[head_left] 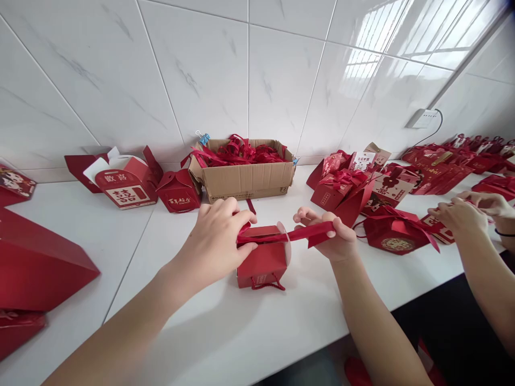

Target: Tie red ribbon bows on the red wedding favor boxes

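A small red gift box (261, 264) with a red cord handle rests on the white table in front of me. Across its upper side runs a red ribbon (300, 234). My left hand (221, 231) is closed at the box's left end, its thumb and fingers pinching the ribbon there. To the right of the box, my right hand (336, 236) grips the ribbon's other stretch between thumb and fingers, holding it fairly taut. A pale rounded flap (285, 241) stands up at the box's right end.
Behind the gift box is a cardboard box (245, 179) full of red ribbons. Red boxes stand at left (129, 185) and right, including a ribboned hexagonal box (396, 230). A co-worker's hands (462, 217) work at far right. A power strip (422, 118) is by the wall.
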The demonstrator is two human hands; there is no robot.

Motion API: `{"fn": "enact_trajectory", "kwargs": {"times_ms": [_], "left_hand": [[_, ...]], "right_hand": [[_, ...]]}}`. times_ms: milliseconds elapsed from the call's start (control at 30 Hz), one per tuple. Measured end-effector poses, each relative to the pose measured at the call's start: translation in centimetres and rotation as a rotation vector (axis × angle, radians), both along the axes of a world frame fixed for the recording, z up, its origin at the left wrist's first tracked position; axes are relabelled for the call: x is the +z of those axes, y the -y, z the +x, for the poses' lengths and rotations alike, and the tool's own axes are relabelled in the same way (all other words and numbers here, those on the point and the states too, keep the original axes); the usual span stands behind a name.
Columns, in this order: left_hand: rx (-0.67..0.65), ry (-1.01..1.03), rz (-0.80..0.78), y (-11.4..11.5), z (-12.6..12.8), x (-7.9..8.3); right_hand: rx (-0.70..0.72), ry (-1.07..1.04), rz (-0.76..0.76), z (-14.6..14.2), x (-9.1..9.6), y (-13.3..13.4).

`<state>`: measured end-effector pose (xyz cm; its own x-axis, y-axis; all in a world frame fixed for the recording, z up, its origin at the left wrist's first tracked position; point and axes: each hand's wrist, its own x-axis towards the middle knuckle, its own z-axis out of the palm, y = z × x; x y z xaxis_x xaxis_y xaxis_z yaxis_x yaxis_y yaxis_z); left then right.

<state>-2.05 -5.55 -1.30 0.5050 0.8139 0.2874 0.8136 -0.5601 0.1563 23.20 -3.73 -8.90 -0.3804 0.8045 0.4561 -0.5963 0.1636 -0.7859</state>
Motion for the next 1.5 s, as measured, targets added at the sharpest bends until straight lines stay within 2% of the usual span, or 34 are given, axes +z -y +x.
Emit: {"fn": "enact_trajectory", "kwargs": {"times_ms": [100, 233, 400, 500, 600, 667, 800, 933, 1067, 1200, 1333, 1500], "left_hand": [[-0.001, -0.066, 0.013, 0.1, 0.3, -0.5], [0.037, -0.114, -0.041, 0.1, 0.9, -0.8], [0.116, -0.170, -0.140, 0.4, 1.8, -0.8], [0.113, -0.131, -0.199, 0.5, 2.0, -0.6], [0.017, -0.014, -0.301, 0.4, 1.6, -0.4], [-0.035, 0.097, -0.375, 0.2, 1.0, -0.2], [0.011, 0.258, -0.519, -0.7, -0.8, 0.5], [0.040, 0.422, -0.635, -1.0, -1.7, 1.7], [-0.085, 0.684, -0.798, -0.9, -1.2, 2.5], [-0.196, 0.875, -0.808, -1.0, 0.1, 1.8], [-0.256, 1.086, -0.844, -1.5, 1.1, 0.6], [-0.298, 1.156, -0.895, -2.2, 1.5, -0.1]], "right_hand": [[0.048, -0.045, -0.006, -0.1, 0.1, 0.2], [0.045, -0.104, -0.042, -0.9, 0.4, 0.5], [0.041, -0.231, -0.231, -3.9, 1.4, 1.0], [0.013, -0.272, -0.385, -6.0, 2.1, 1.3], [-0.036, -0.255, -0.508, -7.6, 2.4, 1.5], [-0.091, -0.230, -0.537, -8.2, 2.3, 1.7], [-0.231, -0.242, -0.578, -8.7, 1.7, 1.8], [-0.218, -0.323, -0.598, -8.5, 1.2, 1.8], [-0.222, -0.318, -0.548, -8.5, 0.9, 1.8], [-0.241, -0.221, -0.526, -8.6, 1.1, 1.9], [-0.165, -0.163, -0.497, -8.6, 1.3, 1.9], [-0.146, -0.113, -0.495, -8.5, 1.4, 1.8]]}}
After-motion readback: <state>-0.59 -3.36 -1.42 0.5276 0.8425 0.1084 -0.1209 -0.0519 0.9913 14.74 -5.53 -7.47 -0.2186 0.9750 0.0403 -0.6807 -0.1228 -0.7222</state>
